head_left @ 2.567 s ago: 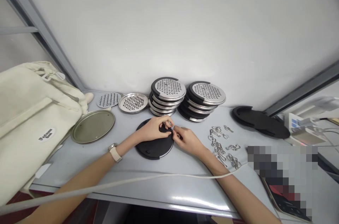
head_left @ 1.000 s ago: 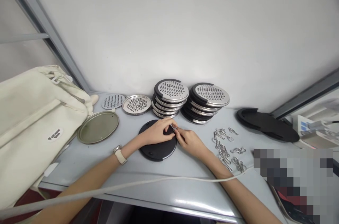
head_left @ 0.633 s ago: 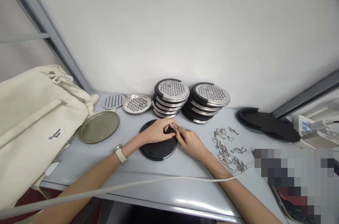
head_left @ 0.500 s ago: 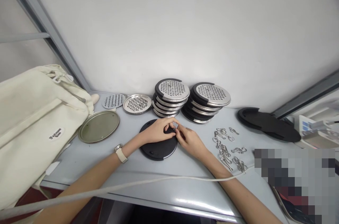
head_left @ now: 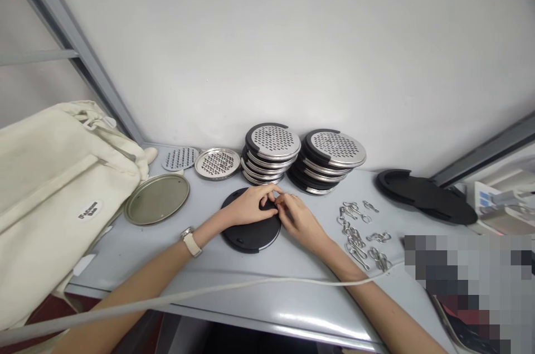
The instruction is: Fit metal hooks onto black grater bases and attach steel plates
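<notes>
left grip (head_left: pixel 251 206) over black disc (head_left: pixel 251 237); right grip (head_left: pixel 300 221) at its edge

Pale grey wall (head_left: pixel 276 36) along the back edge of a glossy grey table (head_left: pixel 292 256); metal post (head_left: pixel 83 50) with crossbar (head_left: pixel 37 57) at the back-left corner, second post (head_left: pixel 485 156) at the back-right; white glare (head_left: pixel 317 323) beside the front edge

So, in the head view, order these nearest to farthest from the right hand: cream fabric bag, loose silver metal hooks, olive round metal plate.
1. Loose silver metal hooks, right side.
2. Olive round metal plate, left.
3. Cream fabric bag, far left.
</notes>
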The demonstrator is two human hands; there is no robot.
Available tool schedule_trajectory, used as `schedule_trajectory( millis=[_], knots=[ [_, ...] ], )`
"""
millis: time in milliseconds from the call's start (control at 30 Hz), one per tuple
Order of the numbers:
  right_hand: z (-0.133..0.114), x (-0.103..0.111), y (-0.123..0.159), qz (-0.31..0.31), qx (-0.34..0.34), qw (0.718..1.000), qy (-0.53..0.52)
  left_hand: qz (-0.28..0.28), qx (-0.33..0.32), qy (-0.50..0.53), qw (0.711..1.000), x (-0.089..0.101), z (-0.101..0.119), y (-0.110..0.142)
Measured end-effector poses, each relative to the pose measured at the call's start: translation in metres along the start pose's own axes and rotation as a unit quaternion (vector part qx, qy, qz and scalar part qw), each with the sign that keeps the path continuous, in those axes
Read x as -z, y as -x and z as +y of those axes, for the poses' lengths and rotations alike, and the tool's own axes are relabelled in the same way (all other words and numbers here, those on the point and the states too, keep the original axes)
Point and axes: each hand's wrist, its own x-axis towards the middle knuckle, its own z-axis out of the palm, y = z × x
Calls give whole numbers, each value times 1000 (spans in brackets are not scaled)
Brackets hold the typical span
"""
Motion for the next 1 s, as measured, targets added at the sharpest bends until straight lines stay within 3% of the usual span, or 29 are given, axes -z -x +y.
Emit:
schedule_trajectory(
  millis=[433,767,1000],
  knots=[
    [-6,6,3,-8,16,1000,17,-9,7,6,1000,1,2,0],
    [-23,23,8,-97,51,993,33,-1,1,20,1000,0,0,1],
    [-24,26,12,-135,25,990,26,-8,-7,12,1000,-1,-2,2]
  ],
)
